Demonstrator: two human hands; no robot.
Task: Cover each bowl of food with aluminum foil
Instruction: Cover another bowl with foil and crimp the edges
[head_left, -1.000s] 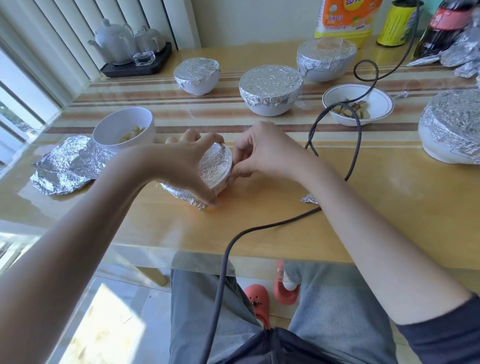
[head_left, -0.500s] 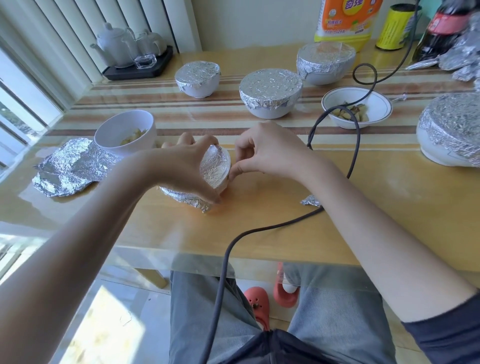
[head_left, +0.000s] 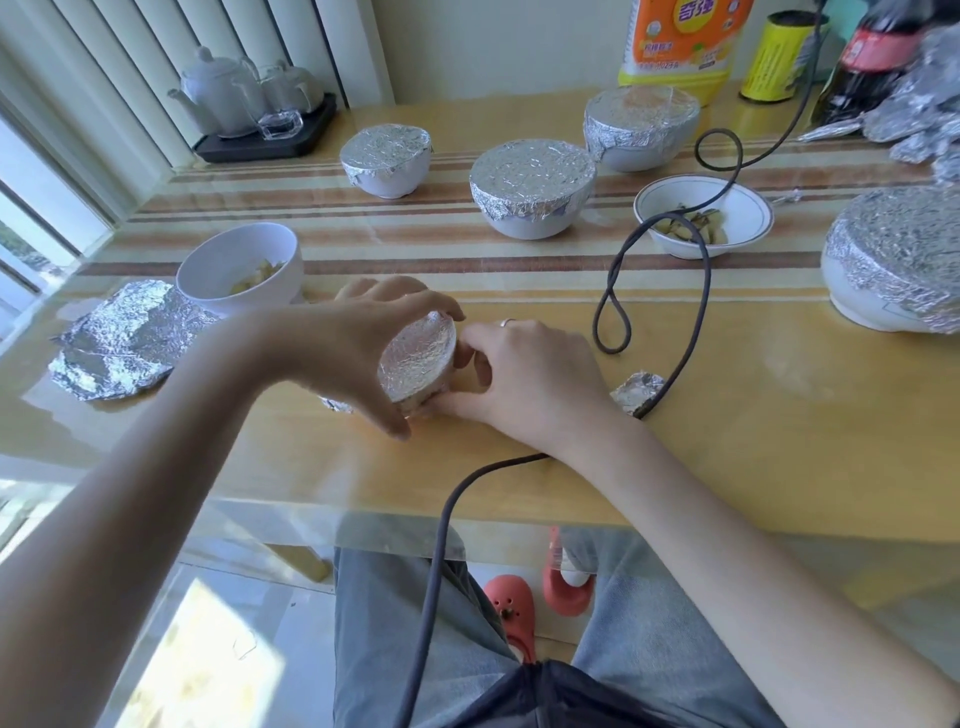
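Foil-wrapped small bowl (head_left: 418, 364) sits on table's near centre, gripped by left hand (head_left: 358, 353); right hand (head_left: 524, 374) pinches its rim. Four bowls look covered; two open bowls (head_left: 239, 267) (head_left: 704, 215) remain.

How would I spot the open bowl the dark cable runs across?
Start at the orange-labelled bottle by the far wall and come toward the person, past the foil-covered bowl in front of it. Next is a shallow white bowl with a thin dark rim line, uncovered, a dark cable looping over it.
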